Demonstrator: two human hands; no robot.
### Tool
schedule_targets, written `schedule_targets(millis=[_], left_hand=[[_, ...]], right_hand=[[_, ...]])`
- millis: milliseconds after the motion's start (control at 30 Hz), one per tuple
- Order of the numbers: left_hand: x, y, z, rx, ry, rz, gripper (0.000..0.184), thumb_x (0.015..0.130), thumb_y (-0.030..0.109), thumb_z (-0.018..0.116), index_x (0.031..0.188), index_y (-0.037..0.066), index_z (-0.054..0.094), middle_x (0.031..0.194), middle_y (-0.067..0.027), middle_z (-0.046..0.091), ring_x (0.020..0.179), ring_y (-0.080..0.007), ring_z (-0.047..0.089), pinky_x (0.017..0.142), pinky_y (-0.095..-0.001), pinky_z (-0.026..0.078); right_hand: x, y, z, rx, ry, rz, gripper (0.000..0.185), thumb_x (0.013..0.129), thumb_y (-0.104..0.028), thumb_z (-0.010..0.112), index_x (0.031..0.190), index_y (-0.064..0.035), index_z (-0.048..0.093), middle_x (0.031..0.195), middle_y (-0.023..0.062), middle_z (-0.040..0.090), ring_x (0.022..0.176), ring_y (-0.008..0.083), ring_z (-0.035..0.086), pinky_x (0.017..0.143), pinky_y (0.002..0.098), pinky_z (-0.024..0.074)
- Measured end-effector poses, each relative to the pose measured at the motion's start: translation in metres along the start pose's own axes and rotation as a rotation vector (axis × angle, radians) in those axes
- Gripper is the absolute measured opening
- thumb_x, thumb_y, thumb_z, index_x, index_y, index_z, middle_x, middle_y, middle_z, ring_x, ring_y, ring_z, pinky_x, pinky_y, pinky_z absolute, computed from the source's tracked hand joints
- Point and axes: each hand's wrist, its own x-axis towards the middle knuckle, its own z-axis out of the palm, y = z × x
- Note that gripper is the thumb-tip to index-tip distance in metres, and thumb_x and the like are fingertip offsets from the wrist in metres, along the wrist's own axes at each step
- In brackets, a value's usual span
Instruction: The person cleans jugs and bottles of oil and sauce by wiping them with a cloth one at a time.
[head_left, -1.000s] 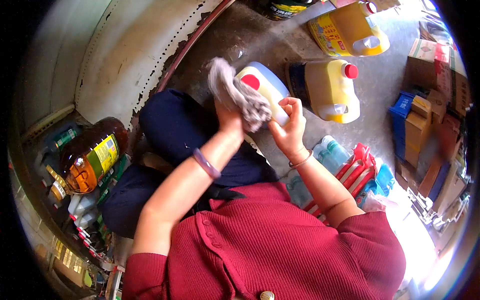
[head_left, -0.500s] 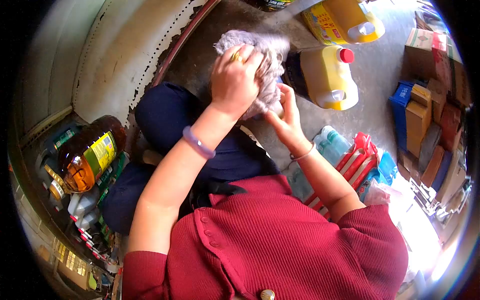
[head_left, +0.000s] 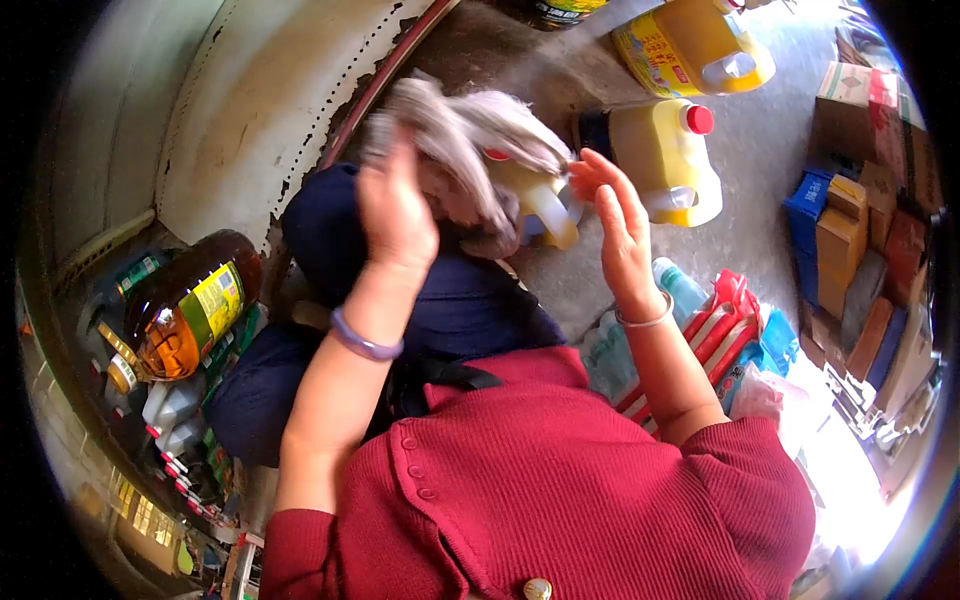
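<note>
A greyish, crumpled cloth (head_left: 470, 140), partly blurred by motion, hangs over the lap and across the front of a yellow oil jug. My left hand (head_left: 397, 215), with a purple bangle at the wrist, is at the cloth's left side and grips it; its fingertips are blurred. One cloth corner reaches the fingertips of my right hand (head_left: 622, 225), whose thumb and fingers are apart. Under the cloth, the yellow oil jug (head_left: 548, 205) shows its pale handle and part of a red cap.
Another yellow jug with a red cap (head_left: 655, 150) stands on the floor, and a labelled oil jug (head_left: 690, 50) is farther back. A large dark oil bottle (head_left: 190, 305) sits at the left. Cardboard boxes (head_left: 845, 240) are stacked right. Red-and-white packs (head_left: 730, 320) lie near my right forearm.
The bunched cloth has spread out as my hands moved apart, left hand leftward and right hand rightward. The jug behind it has come into view.
</note>
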Motion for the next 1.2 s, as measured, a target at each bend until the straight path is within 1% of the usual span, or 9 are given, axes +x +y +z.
schedule_targets(millis=[100,233,367,467,600,667,833,933,1200], left_hand=[[0.009,0.048,-0.015,-0.415,0.074,-0.045,0.035,0.093,0.03,0.051,0.114,0.002,0.056,0.111,-0.0097,0.061,0.101,-0.0238,0.06,0.092,-0.0409,0.046],[-0.061,0.069,0.001,-0.357,-0.415,-0.15,0.041,0.091,0.034,0.053,0.117,0.001,0.054,0.111,-0.0114,0.059,0.105,-0.0252,0.055,0.095,-0.0387,0.04],[-0.077,0.046,0.046,0.091,-0.824,-0.015,0.034,0.086,0.02,0.064,0.111,-0.003,0.056,0.103,-0.0098,0.06,0.098,-0.0154,0.055,0.09,-0.032,0.042],[-0.067,0.053,0.036,0.156,-0.709,-0.242,0.026,0.088,0.011,0.06,0.111,-0.002,0.057,0.102,-0.0078,0.063,0.091,-0.0113,0.059,0.083,-0.0263,0.047],[-0.062,0.002,0.004,0.277,-0.579,-0.49,0.031,0.09,0.011,0.055,0.118,-0.003,0.053,0.112,-0.0107,0.059,0.097,-0.0167,0.058,0.082,-0.0283,0.049],[-0.066,-0.03,-0.004,0.213,-0.593,-0.734,0.041,0.089,0.01,0.053,0.127,0.0,0.046,0.124,-0.0118,0.051,0.116,-0.0218,0.049,0.093,-0.0354,0.045],[-0.068,-0.045,-0.002,0.132,-0.433,-0.698,0.042,0.086,0.005,0.051,0.128,0.0,0.046,0.124,-0.0088,0.051,0.116,-0.0188,0.047,0.096,-0.0329,0.041],[-0.069,-0.051,-0.001,0.154,-0.428,-0.653,0.042,0.085,0.004,0.052,0.126,0.001,0.048,0.123,-0.0076,0.052,0.115,-0.0169,0.047,0.095,-0.0313,0.041],[-0.059,-0.06,-0.005,0.114,-0.497,-0.635,0.034,0.084,0.003,0.051,0.117,0.0,0.055,0.111,-0.0065,0.059,0.103,-0.015,0.055,0.089,-0.0276,0.043]], right_hand=[[0.002,-0.013,0.005,0.16,-0.078,-0.035,0.059,0.092,-0.032,0.055,0.138,-0.0034,0.033,0.127,0.0124,0.049,0.115,0.02,0.048,0.099,0.0343,0.0357],[-0.002,-0.05,0.042,0.59,-0.26,-0.083,0.113,0.071,-0.062,0.066,0.146,-0.0044,0.004,0.145,0.014,0.027,0.134,0.0263,0.028,0.107,0.0424,0.0254],[-0.005,-0.052,0.009,0.23,0.208,0.118,0.052,0.082,-0.03,0.058,0.125,-0.0014,0.049,0.124,0.0114,0.053,0.111,0.0244,0.053,0.097,0.0374,0.0411],[-0.008,-0.06,-0.036,0.196,0.506,0.03,0.044,0.082,-0.013,0.058,0.123,0.0011,0.05,0.114,0.0113,0.059,0.1,0.0212,0.058,0.089,0.0334,0.0466],[-0.005,-0.04,-0.079,-0.557,0.171,0.025,0.047,0.079,-0.008,0.067,0.121,0.0013,0.05,0.107,0.0103,0.061,0.097,0.0194,0.058,0.086,0.0313,0.0466],[-0.001,-0.008,-0.067,-0.955,-0.082,-0.222,0.05,0.08,-0.019,0.064,0.123,0.0015,0.048,0.114,0.0174,0.055,0.11,0.0303,0.052,0.098,0.0367,0.0375],[0.003,0.021,-0.042,-0.408,-0.144,0.014,0.039,0.081,-0.007,0.055,0.119,-0.0016,0.051,0.112,0.0158,0.055,0.111,0.0276,0.051,0.1,0.0364,0.0351],[0.005,0.025,-0.045,-0.753,-0.366,-0.281,0.044,0.067,0.001,0.052,0.109,-0.0104,0.059,0.105,0.0105,0.061,0.094,0.0332,0.055,0.088,0.039,0.0427],[0.048,0.009,-0.035,-1.086,-0.98,-0.074,0.025,0.075,-0.007,0.054,0.1,-0.0091,0.06,0.105,0.0078,0.059,0.098,0.031,0.056,0.082,0.0417,0.0464]])
